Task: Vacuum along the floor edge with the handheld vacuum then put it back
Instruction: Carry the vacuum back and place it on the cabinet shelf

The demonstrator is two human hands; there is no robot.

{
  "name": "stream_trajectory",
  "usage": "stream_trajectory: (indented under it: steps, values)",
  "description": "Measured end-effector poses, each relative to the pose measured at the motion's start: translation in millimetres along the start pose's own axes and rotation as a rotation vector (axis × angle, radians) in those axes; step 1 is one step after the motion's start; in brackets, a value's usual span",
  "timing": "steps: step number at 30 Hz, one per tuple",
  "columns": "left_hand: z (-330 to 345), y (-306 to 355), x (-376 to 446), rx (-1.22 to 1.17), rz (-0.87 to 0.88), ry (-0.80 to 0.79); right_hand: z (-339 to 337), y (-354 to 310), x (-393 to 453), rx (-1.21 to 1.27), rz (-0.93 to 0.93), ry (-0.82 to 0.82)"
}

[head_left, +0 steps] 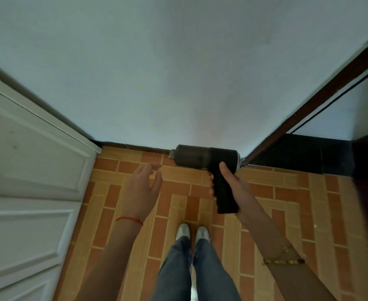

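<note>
The person's two forearms reach forward at the bottom of the view, with blue jeans (191, 270) and white shoes (192, 232) between them, standing on the orange brick-patterned floor (287, 203). A red string (129, 220) circles the left wrist and a gold bracelet (284, 261) the right forearm.

The right hand (233, 185) grips the handle of the black handheld vacuum (209, 161), thumb up along the handle's back, fingers curled round its front. The vacuum is held in the air, its barrel level and pointing left, seen just in front of the dark skirting (135, 147) where the pale wall (178, 72) meets the floor. The left hand (141, 185) hangs free beside it, fingers relaxed and loosely spread, holding nothing, near the nozzle but apart from it.

At the left, a white panelled cabinet (30, 170) runs up to the wall corner. At the right, a dark brown door frame (309, 109) slants down to a dark threshold (298, 153). Between cabinet and frame the floor strip along the wall lies open
</note>
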State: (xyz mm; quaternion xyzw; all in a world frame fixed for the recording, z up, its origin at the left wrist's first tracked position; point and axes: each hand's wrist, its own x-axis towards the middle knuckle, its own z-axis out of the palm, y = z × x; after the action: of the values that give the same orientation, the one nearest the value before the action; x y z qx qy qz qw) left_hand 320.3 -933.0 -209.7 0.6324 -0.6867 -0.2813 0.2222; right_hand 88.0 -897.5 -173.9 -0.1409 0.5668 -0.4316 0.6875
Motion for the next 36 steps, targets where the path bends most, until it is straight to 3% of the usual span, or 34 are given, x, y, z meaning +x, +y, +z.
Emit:
stream_trajectory:
  steps: [7,17,26,36]
  values:
    - [-79,71,-37,-0.023,0.059,0.030,24,-33,-90,-0.047,-0.028,0.005]
    - [-101,96,-88,-0.055,0.124,0.094,25,-25,-144,-0.059,-0.034,-0.043]
    - [-119,83,-159,-0.068,-0.110,0.274,38,-13,-157,-0.173,0.010,-0.208]
    - [-158,35,-257,-0.048,-0.355,0.516,110,32,-165,-0.409,0.092,-0.437]
